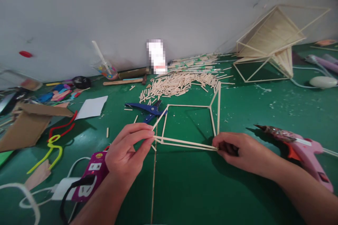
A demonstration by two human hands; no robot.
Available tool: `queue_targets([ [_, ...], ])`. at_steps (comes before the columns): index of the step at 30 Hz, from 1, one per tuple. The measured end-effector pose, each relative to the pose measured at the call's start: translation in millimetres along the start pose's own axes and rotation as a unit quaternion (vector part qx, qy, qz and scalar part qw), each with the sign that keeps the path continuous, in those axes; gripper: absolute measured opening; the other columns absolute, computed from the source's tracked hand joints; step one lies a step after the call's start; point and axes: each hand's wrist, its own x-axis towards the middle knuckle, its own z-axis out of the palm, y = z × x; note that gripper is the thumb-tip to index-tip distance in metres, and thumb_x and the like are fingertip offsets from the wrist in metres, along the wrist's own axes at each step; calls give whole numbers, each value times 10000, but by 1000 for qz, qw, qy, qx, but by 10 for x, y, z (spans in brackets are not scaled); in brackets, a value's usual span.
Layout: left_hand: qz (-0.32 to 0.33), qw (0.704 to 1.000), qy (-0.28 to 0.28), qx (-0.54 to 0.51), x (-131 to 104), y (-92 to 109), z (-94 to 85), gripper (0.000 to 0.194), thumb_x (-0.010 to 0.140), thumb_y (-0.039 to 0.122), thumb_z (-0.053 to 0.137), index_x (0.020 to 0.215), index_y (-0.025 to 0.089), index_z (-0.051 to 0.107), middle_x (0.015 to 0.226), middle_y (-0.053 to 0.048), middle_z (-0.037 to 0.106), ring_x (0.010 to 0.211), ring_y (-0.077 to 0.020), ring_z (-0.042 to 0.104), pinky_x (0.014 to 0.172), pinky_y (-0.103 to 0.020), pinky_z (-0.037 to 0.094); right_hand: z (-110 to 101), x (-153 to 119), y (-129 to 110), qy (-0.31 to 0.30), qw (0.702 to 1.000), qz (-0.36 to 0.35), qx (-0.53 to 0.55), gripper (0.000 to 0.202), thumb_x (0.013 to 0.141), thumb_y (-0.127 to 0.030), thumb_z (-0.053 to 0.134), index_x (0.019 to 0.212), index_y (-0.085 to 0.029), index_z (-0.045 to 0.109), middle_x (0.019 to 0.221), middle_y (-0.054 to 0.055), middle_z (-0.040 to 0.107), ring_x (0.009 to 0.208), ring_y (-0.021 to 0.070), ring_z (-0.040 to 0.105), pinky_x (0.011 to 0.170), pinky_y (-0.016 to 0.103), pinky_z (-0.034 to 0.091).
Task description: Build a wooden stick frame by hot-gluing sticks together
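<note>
Between my hands is a frame of thin wooden sticks [188,105], joined at the corners, with one stick rising at its right side. My left hand [129,147] pinches its near left corner between thumb and fingers. At the near right corner, my right hand [235,149] is closed around the stick ends, its fingertips partly hidden. A pink hot glue gun [298,142] lies on its side right of my right hand, nozzle pointing left. Blue cutting pliers [148,109] rest just beyond my left hand, close to the frame's far left corner.
Short stick pieces [176,84] are heaped behind the frame. A larger stick structure [271,45] stands back right. At left are a purple power strip [99,163] with cables, cardboard [23,130], white paper [91,107] and bent pipe cleaners [54,144]. A hammer [124,81] lies near the wall.
</note>
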Motion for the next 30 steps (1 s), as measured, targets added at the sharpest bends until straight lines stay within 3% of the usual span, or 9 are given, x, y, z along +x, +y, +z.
queue_targets([
  [18,1,1000,-2,-4,-9,-9,-3,284,741,-14,683,907,216,704,958,-21,690,801,-160,663,646,-294,581,-22,-5,10,-20,1000,0,11,246,795,-125,486,947,-273,610,744,-41,619,614,112,544,576,227,433],
  [22,9,1000,5,14,-8,2,-1,264,738,-3,693,895,210,700,955,-22,693,791,-152,662,584,-258,559,-26,8,1,-21,1000,-9,10,165,837,-179,492,911,-264,612,744,-37,610,611,111,533,576,229,430],
  [27,-13,1000,12,3,-45,6,14,264,734,-2,694,925,180,685,955,-41,684,764,-135,658,389,-170,416,-15,8,12,-19,1000,-9,7,163,830,-165,502,902,-259,613,757,-40,614,619,106,533,581,223,429],
  [30,-32,999,12,-12,-71,-8,21,289,742,12,693,971,188,677,979,-45,678,785,-144,666,459,-195,487,-7,3,22,-18,1000,-4,2,168,825,-159,500,896,-257,616,753,-42,616,619,107,533,578,225,426],
])
